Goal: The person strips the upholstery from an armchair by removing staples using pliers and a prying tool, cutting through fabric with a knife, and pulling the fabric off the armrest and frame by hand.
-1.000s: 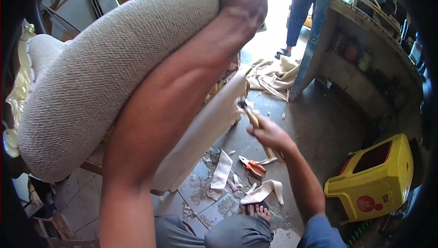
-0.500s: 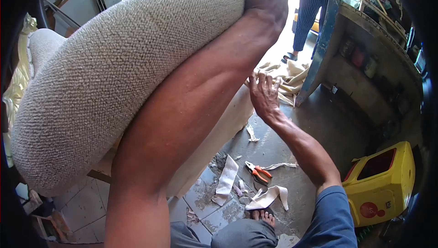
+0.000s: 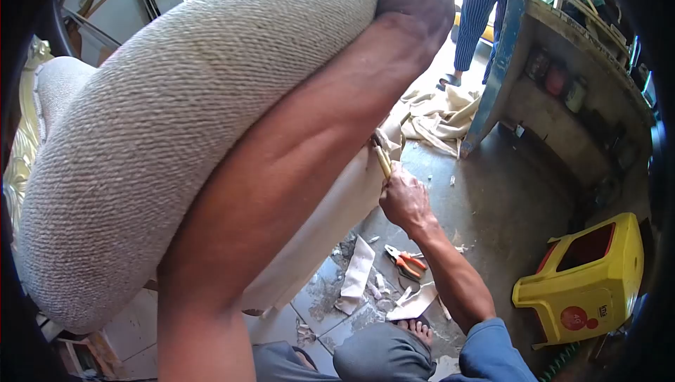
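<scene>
Tool (image 3: pixel 382 160) near fabric edge (image 3: pixel 367 196), floor (image 3: pixel 478 202) alongside

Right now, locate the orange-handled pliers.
In the head view, the pliers lie on the floor right of centre, below the right hand, beside a pale strip.

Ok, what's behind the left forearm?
A beige panel shows along the lower edge of the left forearm. What sits directly behind it, including how far up the panel runs, is covered.
</scene>
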Available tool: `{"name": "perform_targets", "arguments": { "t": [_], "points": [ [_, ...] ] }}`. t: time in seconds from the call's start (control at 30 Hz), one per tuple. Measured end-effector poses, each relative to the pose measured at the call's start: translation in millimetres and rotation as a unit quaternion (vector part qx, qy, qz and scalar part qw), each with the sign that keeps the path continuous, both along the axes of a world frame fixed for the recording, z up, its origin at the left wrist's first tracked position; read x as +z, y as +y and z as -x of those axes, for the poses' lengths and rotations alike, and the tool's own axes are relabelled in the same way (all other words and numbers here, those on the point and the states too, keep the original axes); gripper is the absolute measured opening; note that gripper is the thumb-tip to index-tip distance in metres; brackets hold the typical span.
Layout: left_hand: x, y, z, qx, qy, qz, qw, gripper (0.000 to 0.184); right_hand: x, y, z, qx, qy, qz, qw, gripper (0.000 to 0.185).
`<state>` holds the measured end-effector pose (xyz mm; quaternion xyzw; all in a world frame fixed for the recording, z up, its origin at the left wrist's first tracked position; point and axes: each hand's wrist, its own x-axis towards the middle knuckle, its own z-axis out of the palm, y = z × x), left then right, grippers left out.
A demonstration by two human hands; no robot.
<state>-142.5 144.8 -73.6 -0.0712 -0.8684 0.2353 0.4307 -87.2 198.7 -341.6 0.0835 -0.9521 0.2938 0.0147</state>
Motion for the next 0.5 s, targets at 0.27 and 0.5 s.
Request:
{"name": "perform_targets", "arguments": {
  "t": [0.27, 0.5],
  "points": [
    [-4, 3, -6, 0.005, 0.045, -0.017, 0.999, 0.043, 23, 27, 33, 0.023, 0.075, -0.008, 0.997, 0.051],
    [2, 3, 1, 0.002, 0.072, -0.01, 0.997, 0.042, 16, -10, 39, 0.051, 0.075, -0.132, 0.987, 0.068]
  ]
}}
